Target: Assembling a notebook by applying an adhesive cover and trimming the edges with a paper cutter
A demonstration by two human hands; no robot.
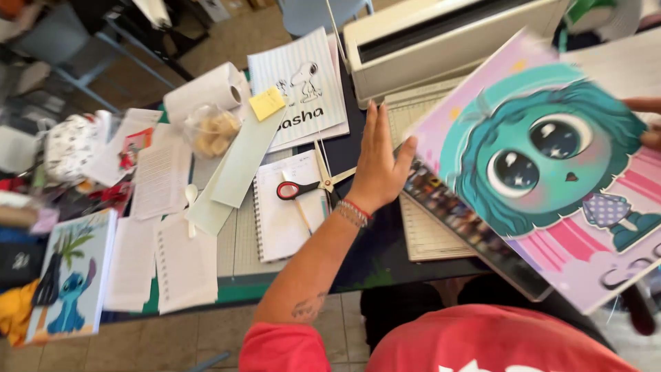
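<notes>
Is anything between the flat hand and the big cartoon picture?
Nothing visible. The left hand lies flat right at the left edge of the cartoon picture; the scissors lie on its other side.

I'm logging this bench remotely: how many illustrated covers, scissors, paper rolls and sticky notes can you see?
Illustrated covers: 3 (teal big-eyed character cover in the right hand, blue-creature notebook, striped dog cover)
Scissors: 1, near the left hand
Paper roll: 1
Yellow sticky note: 1
Total: 6
</notes>
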